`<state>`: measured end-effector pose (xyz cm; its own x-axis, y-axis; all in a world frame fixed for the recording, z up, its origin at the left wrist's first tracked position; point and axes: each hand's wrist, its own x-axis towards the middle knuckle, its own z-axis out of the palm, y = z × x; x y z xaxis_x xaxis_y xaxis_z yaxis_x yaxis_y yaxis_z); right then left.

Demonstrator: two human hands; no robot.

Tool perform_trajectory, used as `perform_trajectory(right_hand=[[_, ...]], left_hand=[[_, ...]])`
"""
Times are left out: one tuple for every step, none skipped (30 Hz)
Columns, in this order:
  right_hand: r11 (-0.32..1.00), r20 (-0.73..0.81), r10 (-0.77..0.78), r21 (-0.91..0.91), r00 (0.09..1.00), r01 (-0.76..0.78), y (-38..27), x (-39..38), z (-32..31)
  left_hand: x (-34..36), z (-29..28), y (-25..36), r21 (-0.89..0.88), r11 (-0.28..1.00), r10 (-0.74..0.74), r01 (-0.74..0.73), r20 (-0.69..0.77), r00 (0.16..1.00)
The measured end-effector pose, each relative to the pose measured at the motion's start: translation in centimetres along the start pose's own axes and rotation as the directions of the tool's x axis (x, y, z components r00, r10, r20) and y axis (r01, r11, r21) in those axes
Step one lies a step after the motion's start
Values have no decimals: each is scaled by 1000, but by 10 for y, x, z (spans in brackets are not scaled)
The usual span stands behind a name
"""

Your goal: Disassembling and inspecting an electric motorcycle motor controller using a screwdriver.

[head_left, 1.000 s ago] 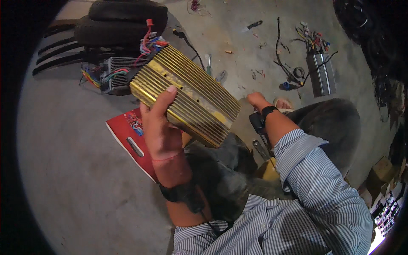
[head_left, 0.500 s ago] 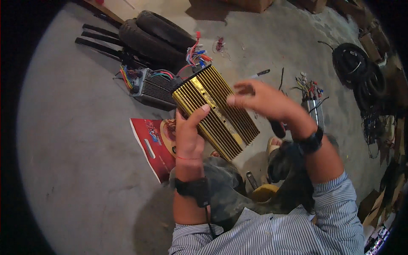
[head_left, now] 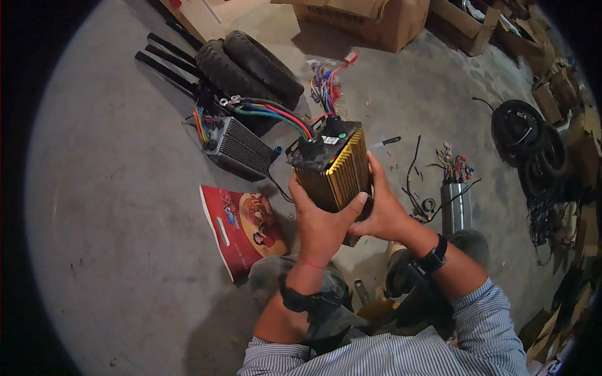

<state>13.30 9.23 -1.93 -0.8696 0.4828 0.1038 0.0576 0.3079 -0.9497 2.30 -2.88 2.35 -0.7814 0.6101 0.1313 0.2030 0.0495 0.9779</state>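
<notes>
Between both hands I hold a gold finned motor controller [head_left: 342, 164], tilted so that its black end plate faces up and away from me. Thick coloured cables with ring terminals and a bundle of thin wires with plugs come out of that plate. My left hand [head_left: 321, 227] wraps the left and near side, its thumb lying across the fins. On the right side, my right hand [head_left: 387, 210] grips the case, fingers partly hidden behind it. Just left of it on the floor lies a grey finned controller [head_left: 241, 147] with coloured wires.
Two small tyres [head_left: 251, 69] lie beyond the grey unit. A red bag [head_left: 241, 232] is by my left knee. On the right are a silver controller [head_left: 456, 207], a knife [head_left: 385, 142] and coiled black tubes [head_left: 517, 131]. Cardboard boxes [head_left: 364, 25] stand at the back.
My right hand has come onto the case, where it was free before. The controller has turned from its broad finned face to show its wired end plate. The view has shifted somewhat.
</notes>
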Motion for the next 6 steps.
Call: perform_trajectory(right_hand=[[1000, 17, -6, 0, 1000, 6, -2, -1, 0], [1000, 34, -13, 1, 999, 13, -2, -1, -1], [1000, 67, 20, 1, 998, -20, 0, 1, -12], [998, 94, 58, -5, 994, -58, 8, 4, -33], [995, 128, 94, 3, 987, -95, 18, 10, -55], [994, 132, 106, 8, 986, -108, 23, 7, -53]], left_hand=[[1, 0, 3, 154, 987, 54, -42, -71, 996], [3, -3, 5, 86, 996, 32, -29, -29, 999], [7, -7, 7, 10, 1000, 15, -16, 19, 1000], [11, -7, 6, -69, 998, 2, 3, 76, 997], [13, -10, 5, -25, 1000, 15, -12, 103, 995], [12, -14, -2, 17, 1000, 16, -18, 131, 991]])
